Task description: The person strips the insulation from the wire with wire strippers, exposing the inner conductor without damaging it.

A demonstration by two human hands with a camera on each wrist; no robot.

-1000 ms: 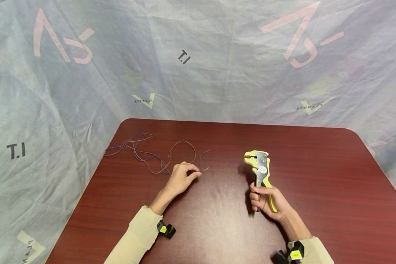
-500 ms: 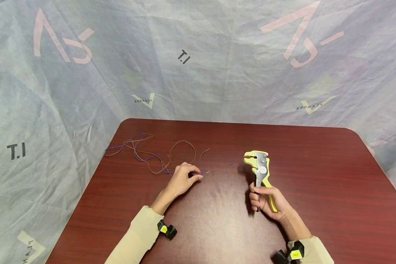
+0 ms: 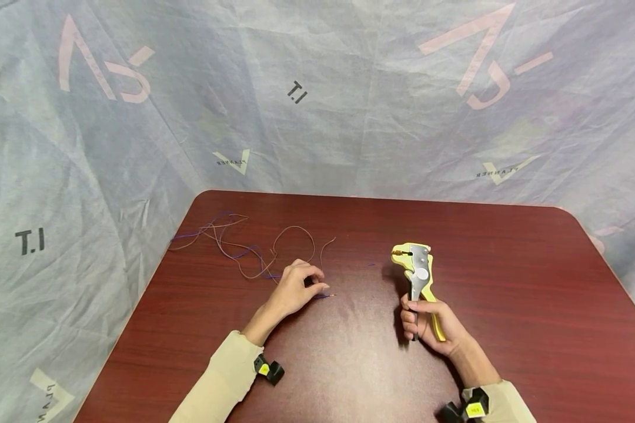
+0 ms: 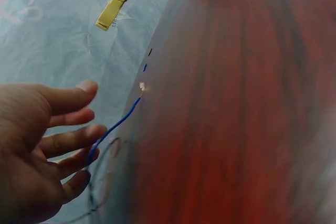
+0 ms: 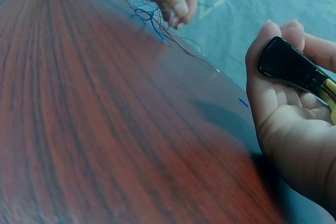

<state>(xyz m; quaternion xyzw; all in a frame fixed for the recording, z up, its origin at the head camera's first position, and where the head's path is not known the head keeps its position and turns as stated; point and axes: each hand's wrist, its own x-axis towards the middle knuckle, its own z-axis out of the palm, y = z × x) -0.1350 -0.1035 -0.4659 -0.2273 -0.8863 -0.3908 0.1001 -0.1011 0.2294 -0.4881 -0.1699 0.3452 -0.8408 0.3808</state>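
Wire (image 4: 118, 123) of blue colour is running over the left part of the table (image 3: 508, 264), its bare end pointing right, just past the left hand (image 3: 294, 285). For good handling, one should probably be pinching close behind this end, gently, without dragging the brown wire (image 3: 294, 227). This hand is curving its fingers loosely, not clearly grasping; whether touching wire, I cannot tell. Right hand (image 3: 433, 324) is gripping pliers (image 3: 420, 273), their head pointing far

Wire (image 4: 110, 129) — blue; pliers (image 3: 420, 274) — yellow-and-grey
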